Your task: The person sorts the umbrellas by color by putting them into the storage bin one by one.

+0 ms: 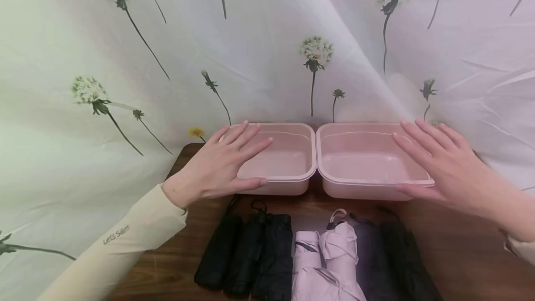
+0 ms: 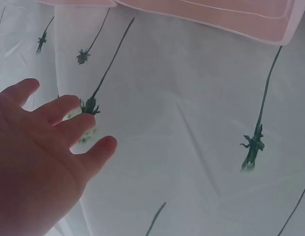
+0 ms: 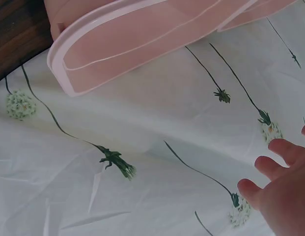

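Note:
Two pink plastic bins stand side by side, the left bin (image 1: pixel 288 157) touching or nearly touching the right bin (image 1: pixel 355 164); no contents show in either. My left hand (image 1: pixel 221 164) is spread flat over the outer side of the left bin, its fingers straight and holding nothing. Over the outer end of the right bin hovers my right hand (image 1: pixel 443 166), fingers likewise spread, nothing in them. Whether either hand touches a rim cannot be told. In front lie folded umbrellas in a row: black umbrellas (image 1: pixel 271 254), lavender umbrellas (image 1: pixel 340 250) and dark umbrellas (image 1: pixel 401 259).
The bins and umbrellas are on a dark brown wooden table (image 1: pixel 163 264). Right behind the bins hangs a white curtain (image 1: pixel 259 59) printed with dandelions. The umbrellas' near ends run partly out of the head view.

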A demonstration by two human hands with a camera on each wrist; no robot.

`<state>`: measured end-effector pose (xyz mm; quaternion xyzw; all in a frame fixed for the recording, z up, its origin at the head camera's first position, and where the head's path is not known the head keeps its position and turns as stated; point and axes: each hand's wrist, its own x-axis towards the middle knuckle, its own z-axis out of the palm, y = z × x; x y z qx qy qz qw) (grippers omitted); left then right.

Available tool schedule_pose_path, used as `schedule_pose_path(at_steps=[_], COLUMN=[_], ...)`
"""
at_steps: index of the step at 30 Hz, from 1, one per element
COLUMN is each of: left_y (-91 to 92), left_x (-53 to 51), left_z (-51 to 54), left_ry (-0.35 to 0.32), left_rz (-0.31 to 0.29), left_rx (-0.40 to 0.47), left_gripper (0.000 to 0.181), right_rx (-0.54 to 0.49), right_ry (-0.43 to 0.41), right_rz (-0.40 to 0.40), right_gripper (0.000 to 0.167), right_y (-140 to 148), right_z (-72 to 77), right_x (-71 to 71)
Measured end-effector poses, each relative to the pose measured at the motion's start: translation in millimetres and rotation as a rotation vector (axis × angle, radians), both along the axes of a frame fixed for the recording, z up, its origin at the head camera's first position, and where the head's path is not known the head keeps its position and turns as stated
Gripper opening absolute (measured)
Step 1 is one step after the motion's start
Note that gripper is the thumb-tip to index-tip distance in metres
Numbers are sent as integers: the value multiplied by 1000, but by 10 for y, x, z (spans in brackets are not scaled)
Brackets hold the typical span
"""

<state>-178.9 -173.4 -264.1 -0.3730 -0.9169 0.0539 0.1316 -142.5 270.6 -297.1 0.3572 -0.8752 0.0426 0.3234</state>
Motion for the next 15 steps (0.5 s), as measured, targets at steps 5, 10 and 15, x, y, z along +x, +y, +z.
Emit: schedule_pose_path(at_steps=[5, 10, 15], left_y=[-61, -166, -291], left_x=[31, 39, -35], left_z=[-19, -19, -51], left_ry=[4, 12, 37], left_rz=[51, 107, 181], left_rx=[16, 46, 162], left_gripper=[80, 77, 67], right_rx=[-46, -126, -269], right_ry=[2, 49, 68], right_rz=[-7, 2, -2], right_gripper=[86, 85, 80], right_y=[-1, 9, 25], right_z=[27, 57, 69], right_x=[55, 98, 190])
